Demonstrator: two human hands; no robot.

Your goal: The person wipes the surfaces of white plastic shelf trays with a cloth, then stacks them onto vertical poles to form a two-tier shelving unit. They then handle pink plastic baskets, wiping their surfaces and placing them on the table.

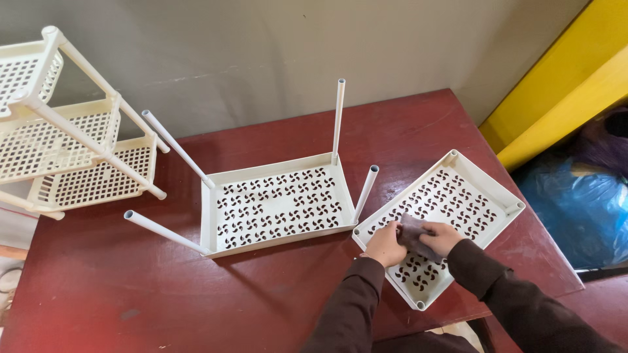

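A cream perforated plastic tray (472,189) lies on the dark red table (131,287) at the right. Both my hands rest inside it on a dark grey cloth (413,234). My left hand (384,245) grips the cloth's left side and my right hand (443,237) holds its right side. Just to the left lies a second cream tray (278,202) with four white tubes (337,121) standing out of its corners.
An assembled cream rack (72,144) with several shelves lies tipped at the table's far left, against the grey wall. Off the table's right edge sit a blue plastic bag (579,209) and a yellow panel (562,85).
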